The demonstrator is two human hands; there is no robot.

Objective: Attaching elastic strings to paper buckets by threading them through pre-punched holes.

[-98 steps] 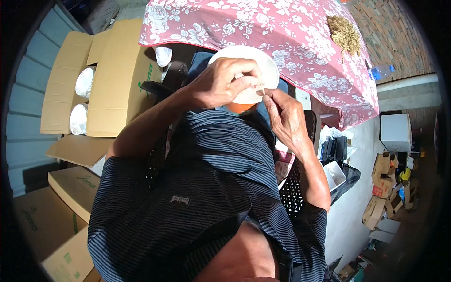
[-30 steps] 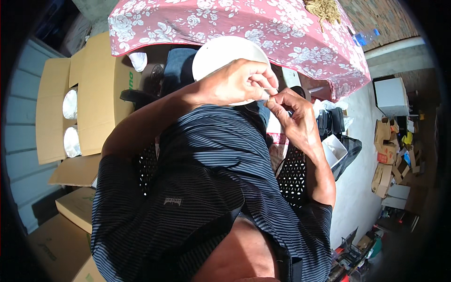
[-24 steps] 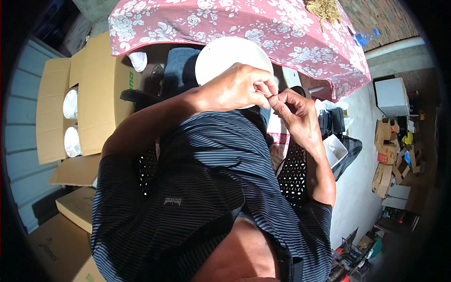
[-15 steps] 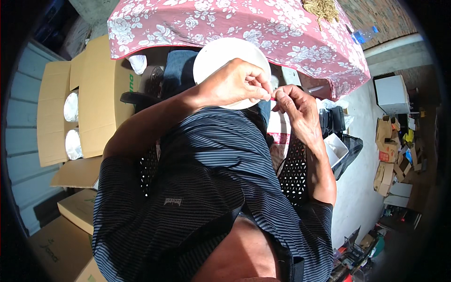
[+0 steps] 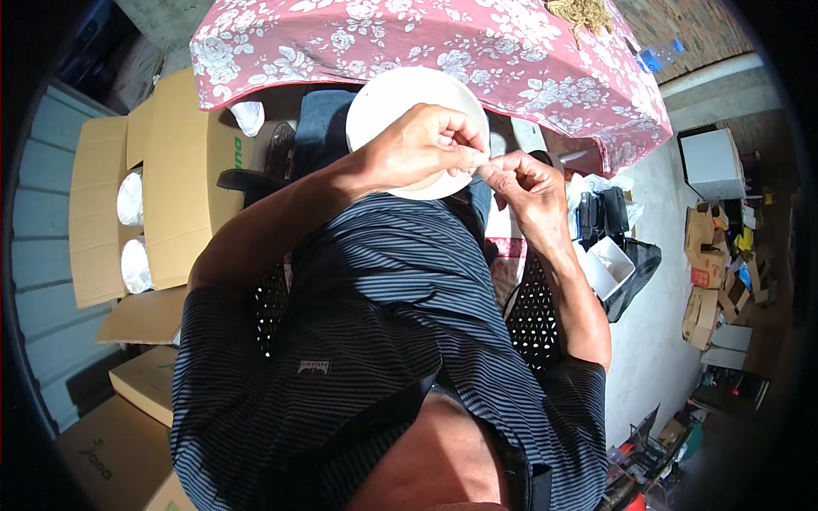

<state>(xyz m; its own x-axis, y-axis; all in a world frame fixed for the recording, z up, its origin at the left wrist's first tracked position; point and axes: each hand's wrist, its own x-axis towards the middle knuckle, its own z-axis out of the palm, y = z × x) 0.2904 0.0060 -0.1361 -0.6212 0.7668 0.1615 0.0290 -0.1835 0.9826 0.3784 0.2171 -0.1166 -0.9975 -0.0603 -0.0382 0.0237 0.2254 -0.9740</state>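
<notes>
Change: against the picture from three seconds back, the view has tilted so the table [image 5: 443, 51] with its pink flowered cloth sits higher and the white plate [image 5: 400, 94] shows more of its rim; the two hands have drawn together until their fingertips meet.
Table: it fills the top of the view, the cloth hanging over the near edge; a tuft of dry fibre [image 5: 584, 12] lies at the far rim.
Open carton: a large cardboard box [image 5: 162, 183] on the person's left, holding two white round pieces [image 5: 132, 230].
Plate: white, round, just below the table's edge, partly hidden behind the left hand.
Left hand: the left hand [image 5: 422, 152] is curled in front of the plate, fingers pinched narrow on something too small to make out.
Right hand: the right hand [image 5: 524, 183] is beside it, fingers bent and nearly closed, touching the left fingertips at the plate's right rim.
In the way: the striped shirt [image 5: 383, 341] covers the lap and lower plate.
</notes>
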